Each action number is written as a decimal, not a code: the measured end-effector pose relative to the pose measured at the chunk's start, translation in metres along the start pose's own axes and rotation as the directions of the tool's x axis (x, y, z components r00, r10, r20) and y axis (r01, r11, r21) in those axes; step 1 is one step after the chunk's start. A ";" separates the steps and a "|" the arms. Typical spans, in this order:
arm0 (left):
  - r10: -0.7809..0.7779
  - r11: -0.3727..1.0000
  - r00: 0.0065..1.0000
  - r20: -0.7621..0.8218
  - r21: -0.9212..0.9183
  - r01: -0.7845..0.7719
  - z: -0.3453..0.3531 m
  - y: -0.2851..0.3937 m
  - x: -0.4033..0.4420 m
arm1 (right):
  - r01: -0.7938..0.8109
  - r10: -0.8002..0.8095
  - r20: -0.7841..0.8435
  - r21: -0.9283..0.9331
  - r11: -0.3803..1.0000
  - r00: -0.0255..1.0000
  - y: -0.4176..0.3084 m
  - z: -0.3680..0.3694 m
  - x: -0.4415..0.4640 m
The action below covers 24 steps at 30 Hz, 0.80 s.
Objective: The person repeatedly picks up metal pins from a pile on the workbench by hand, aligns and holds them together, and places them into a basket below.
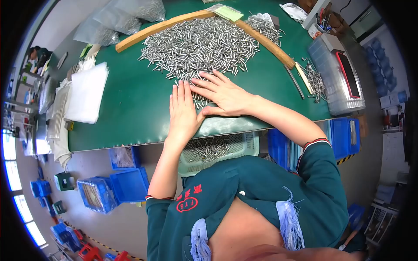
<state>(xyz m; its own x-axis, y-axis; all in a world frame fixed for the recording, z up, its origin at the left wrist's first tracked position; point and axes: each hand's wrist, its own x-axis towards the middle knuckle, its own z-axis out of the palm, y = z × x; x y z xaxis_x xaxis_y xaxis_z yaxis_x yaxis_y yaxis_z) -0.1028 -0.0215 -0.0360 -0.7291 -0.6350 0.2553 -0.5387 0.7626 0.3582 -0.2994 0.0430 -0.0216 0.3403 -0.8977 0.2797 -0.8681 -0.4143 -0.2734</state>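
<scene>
My left hand (183,111) lies flat on the green table top (130,104), its fingers straight and pointing at the heap. Opposite it, my right hand (226,95) is spread, fingertips close to my left fingers. Between and under the two hands sits a small batch of metal pins (201,101), partly hidden by the fingers. Just beyond spreads a large heap of the same short silvery metal pins (200,43). Below the table edge a pale green plastic basket (250,148) holds more of the pins. Neither hand grips anything.
Two wooden bars (161,27) border the heap at the back. Clear bags of parts (126,17) stand back left, white sheets (87,93) at left. On the right are longer metal pieces (314,80) and a plastic box (333,82) with a red-edged phone (347,75).
</scene>
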 end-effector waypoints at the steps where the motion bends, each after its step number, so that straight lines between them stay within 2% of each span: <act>1: -0.003 1.000 1.000 -0.020 -0.029 0.002 -0.001 0.000 0.000 | -0.003 0.004 -0.020 0.047 0.999 1.000 0.001 -0.003 0.002; 2: -0.009 1.000 0.999 -0.031 -0.007 0.009 -0.001 0.004 -0.002 | -0.008 0.011 -0.039 0.098 0.995 0.999 0.002 -0.005 0.002; 3: 0.000 0.998 0.999 -0.052 -0.061 -0.003 -0.005 0.004 -0.004 | -0.006 0.032 -0.146 0.176 0.984 0.989 0.007 -0.007 -0.001; 5: 0.008 0.985 0.995 -0.097 -0.170 -0.024 -0.011 0.004 -0.006 | -0.015 0.156 -0.293 0.432 0.902 0.943 -0.001 -0.032 -0.008; 7: -0.047 0.969 0.992 -0.114 -0.246 0.017 -0.019 0.002 -0.016 | -0.133 0.334 -0.331 0.507 0.852 0.883 -0.012 -0.055 -0.028; 8: -0.065 0.967 0.993 -0.103 -0.253 0.037 -0.024 -0.001 -0.024 | -0.206 0.458 -0.267 0.631 0.748 0.848 -0.018 -0.062 -0.040; 9: -0.081 0.964 0.992 -0.092 -0.259 0.055 -0.029 -0.002 -0.032 | -0.204 0.499 -0.278 0.674 0.710 0.820 -0.019 -0.060 -0.054; 10: -0.079 0.972 0.978 -0.193 -0.233 0.032 -0.032 -0.001 -0.039 | -0.288 0.556 -0.233 0.662 0.691 0.798 -0.022 -0.058 -0.071; 13: -0.145 0.973 0.965 -0.220 -0.210 0.098 -0.039 -0.005 -0.062 | -0.461 0.639 -0.109 0.602 0.652 0.762 -0.042 -0.051 -0.101; 14: -0.163 0.961 0.946 -0.281 -0.263 0.087 -0.039 0.000 -0.062 | -0.489 0.655 -0.071 0.607 0.627 0.752 -0.049 -0.048 -0.101; 15: -0.134 0.959 0.960 -0.246 -0.276 0.063 -0.038 0.004 -0.061 | -0.490 0.617 -0.123 0.497 0.716 0.777 -0.052 -0.042 -0.100; 17: -0.069 0.953 0.980 -0.186 -0.304 0.009 -0.036 0.015 -0.053 | -0.473 0.555 -0.168 0.360 0.804 0.815 -0.054 -0.037 -0.089; 18: 0.036 0.970 0.976 -0.213 -0.229 -0.085 -0.036 0.025 -0.043 | -0.472 0.554 -0.167 0.361 0.804 0.816 -0.055 -0.034 -0.081; 20: 0.074 0.974 0.981 -0.179 -0.197 -0.109 -0.027 0.040 -0.028 | -0.468 0.549 -0.166 0.360 0.807 0.819 -0.056 -0.030 -0.066; 24: 0.106 0.987 0.984 -0.145 -0.103 -0.121 -0.015 0.049 -0.007 | -0.466 0.490 -0.228 0.151 0.872 0.841 -0.055 -0.019 -0.054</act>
<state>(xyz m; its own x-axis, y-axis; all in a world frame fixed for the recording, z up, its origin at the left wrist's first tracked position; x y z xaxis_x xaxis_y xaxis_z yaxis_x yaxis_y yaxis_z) -0.1176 0.0187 -0.0064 -0.7128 -0.5621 0.4195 -0.4001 0.8171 0.4151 -0.2771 0.1170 -0.0044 -0.2214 -0.9241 0.3115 -0.8607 0.0350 -0.5079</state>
